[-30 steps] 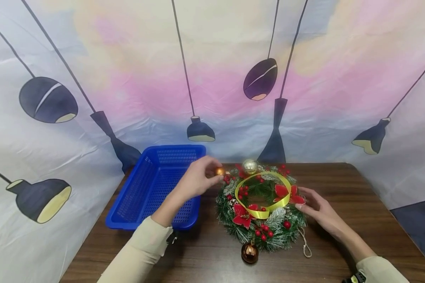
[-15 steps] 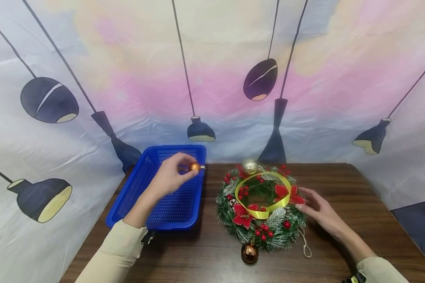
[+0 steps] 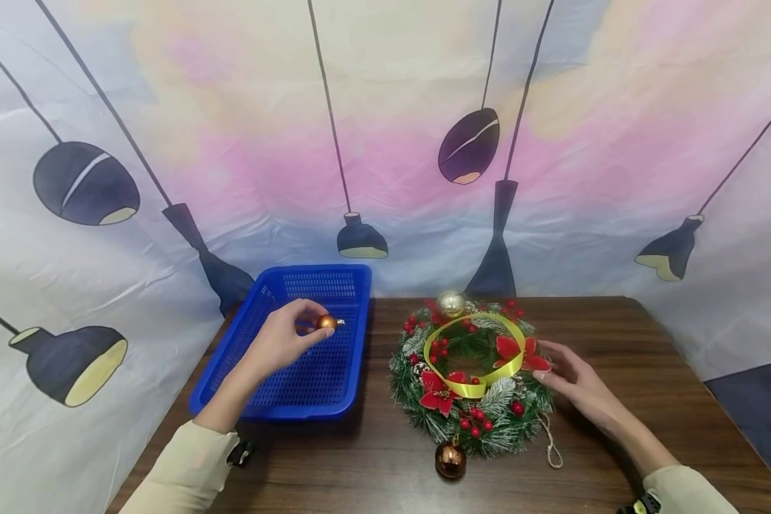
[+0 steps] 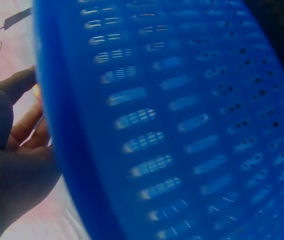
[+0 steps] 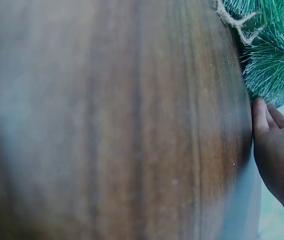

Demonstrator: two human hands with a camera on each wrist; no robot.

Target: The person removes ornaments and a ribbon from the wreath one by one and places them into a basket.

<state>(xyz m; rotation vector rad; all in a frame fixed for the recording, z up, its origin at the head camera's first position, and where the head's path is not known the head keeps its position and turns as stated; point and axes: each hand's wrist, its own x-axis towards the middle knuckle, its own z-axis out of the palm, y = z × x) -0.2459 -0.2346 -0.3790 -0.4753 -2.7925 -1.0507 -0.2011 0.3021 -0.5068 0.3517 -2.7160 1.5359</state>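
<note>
Head cam: L fingers (image 3: pixel 305 306) pinch orange bauble (image 3: pixel 327 323) over blue bskt (image 3: pixel 302 412), R fingers (image 3: pixel 557 350) loosely apart touching wreath (image 3: pixel 501 397).

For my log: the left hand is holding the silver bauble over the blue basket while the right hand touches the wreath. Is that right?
Wrong colour: the head view shows the left hand holding an orange bauble over the blue basket. The right hand does touch the wreath.
</note>
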